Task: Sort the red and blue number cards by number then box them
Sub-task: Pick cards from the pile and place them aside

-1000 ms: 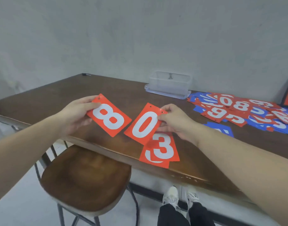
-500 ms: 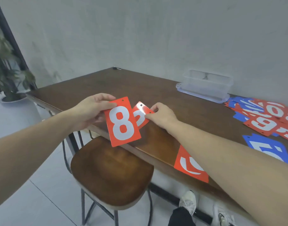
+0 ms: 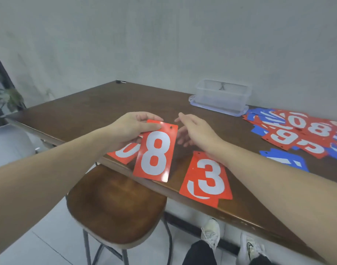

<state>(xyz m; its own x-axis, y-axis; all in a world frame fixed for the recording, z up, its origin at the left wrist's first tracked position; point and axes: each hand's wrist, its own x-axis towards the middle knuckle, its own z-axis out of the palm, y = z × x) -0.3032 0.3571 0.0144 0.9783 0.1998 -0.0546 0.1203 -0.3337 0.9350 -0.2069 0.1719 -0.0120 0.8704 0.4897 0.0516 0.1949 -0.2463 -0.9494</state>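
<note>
Two red cards sit in your left hand [image 3: 132, 129]: the red 8 card [image 3: 155, 153] in front, the red 0 card [image 3: 124, 152] fanned behind it, thumb pinching the top edge, probably so both numbers stay readable. Your right hand [image 3: 195, 131] hovers just beside them, grip wide, fingers relaxed, holding nothing. Red 3 card [image 3: 206, 178] lies on another red card at the worktop [image 3: 83, 111] front edge, likely a started stack. Unsorted card pile [image 3: 301, 131] spreads far right; clear box [image 3: 222, 96] waits empty by the wall. Sorting looks barely begun.
</note>
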